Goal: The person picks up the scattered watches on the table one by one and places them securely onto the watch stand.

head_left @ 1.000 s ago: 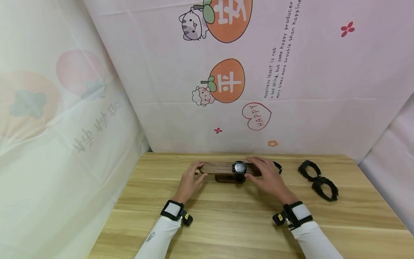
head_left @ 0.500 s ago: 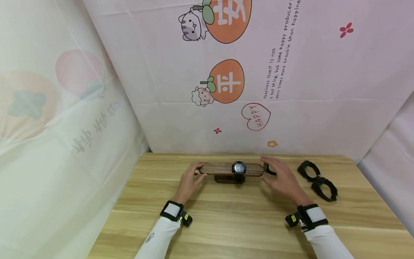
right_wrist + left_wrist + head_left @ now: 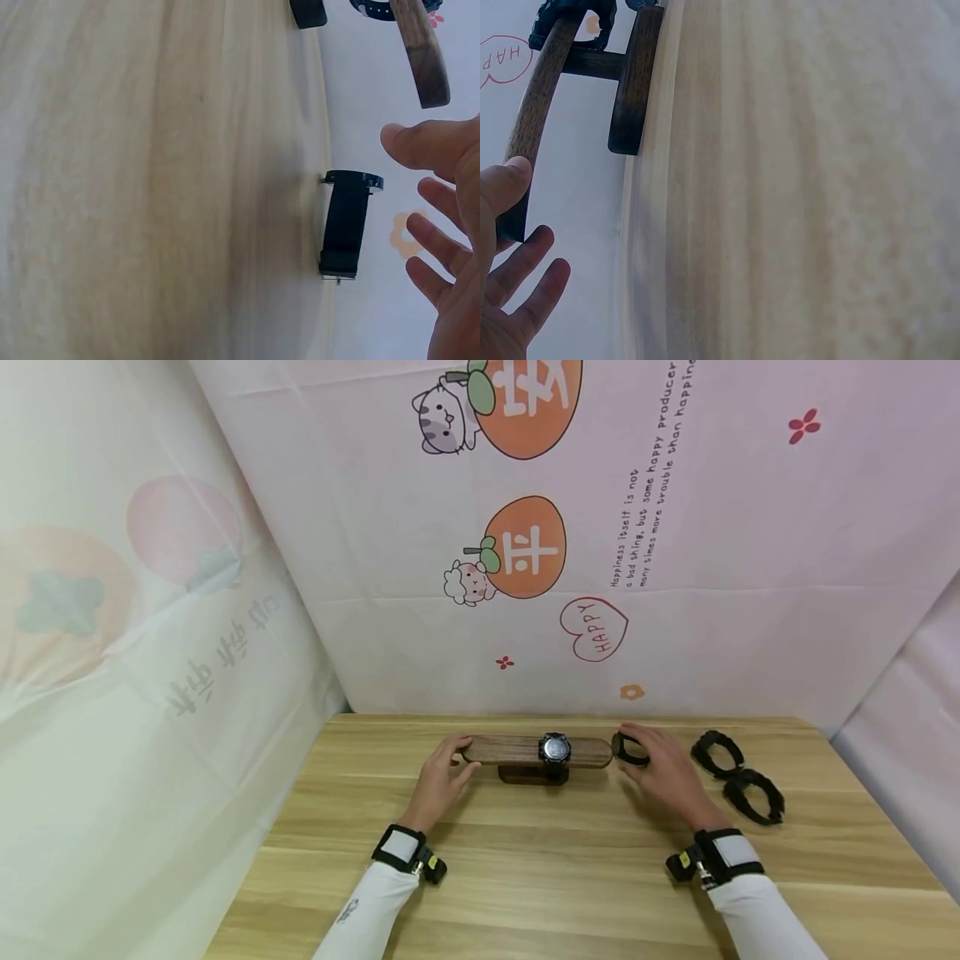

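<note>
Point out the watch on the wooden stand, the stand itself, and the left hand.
Mounted watch (image 3: 556, 748): head view, on its round face.
Wooden stand (image 3: 516, 749): head view, on its top bar.
Left hand (image 3: 437, 782): head view, on its back.

Bright and even in the head view, with a faint shadow on the table (image 3: 540, 885) beside the right sleeve (image 3: 765, 914). Dimmer and bluer in both wrist views, softly blurred across the nearest grain; shadowed beside the watch (image 3: 345, 225) in the right one.
</note>
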The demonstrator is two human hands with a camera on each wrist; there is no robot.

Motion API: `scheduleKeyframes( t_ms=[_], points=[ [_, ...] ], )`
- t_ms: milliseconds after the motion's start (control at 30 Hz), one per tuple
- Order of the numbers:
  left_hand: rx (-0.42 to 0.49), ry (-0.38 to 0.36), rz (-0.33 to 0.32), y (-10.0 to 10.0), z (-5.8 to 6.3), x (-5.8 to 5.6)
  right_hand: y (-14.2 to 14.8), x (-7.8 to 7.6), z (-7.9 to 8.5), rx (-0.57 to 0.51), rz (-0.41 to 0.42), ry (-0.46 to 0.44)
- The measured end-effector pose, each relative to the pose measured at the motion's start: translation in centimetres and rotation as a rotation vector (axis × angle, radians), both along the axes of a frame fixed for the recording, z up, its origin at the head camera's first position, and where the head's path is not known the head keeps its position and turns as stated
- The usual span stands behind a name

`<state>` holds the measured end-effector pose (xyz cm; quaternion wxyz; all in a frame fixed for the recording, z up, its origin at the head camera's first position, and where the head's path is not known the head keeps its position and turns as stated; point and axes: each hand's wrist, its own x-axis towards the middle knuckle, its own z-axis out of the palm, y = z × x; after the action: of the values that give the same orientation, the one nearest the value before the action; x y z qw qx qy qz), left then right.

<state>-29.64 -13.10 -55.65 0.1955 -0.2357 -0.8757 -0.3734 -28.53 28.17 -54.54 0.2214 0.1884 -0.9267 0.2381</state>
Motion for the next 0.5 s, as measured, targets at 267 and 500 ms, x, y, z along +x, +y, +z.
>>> scheduleKeyframes(
  t_ms=[267, 500],
  points=[
    [0.000, 0.023, -0.007, 0.0, -0.1, 0.0, 0.3, -0.5, -0.2, 0.031, -0.012, -0.049],
    [-0.004, 0.030, -0.004, 0.0, 0.0, 0.0, 0.8, -1.3, -0.2, 0.078, -0.003, -0.076]
  ],
)
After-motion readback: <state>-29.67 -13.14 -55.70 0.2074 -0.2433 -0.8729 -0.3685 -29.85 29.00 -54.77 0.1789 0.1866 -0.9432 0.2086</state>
